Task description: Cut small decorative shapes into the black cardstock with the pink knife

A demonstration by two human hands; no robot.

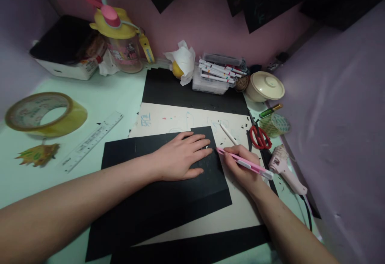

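Two pink walls (pixel 204 27) around a pale green desk (pixel 99 95), black paper (pixel 168 200) on it.

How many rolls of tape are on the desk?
2. A big tape roll lies at the far left; a smaller roll sits on the right by the scissors. Others may be hidden behind the clutter.

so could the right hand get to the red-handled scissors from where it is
Probably yes: the red-handled scissors lie just beyond the right hand with only bare beige board between, though its fingers are wrapped round a pink craft knife.
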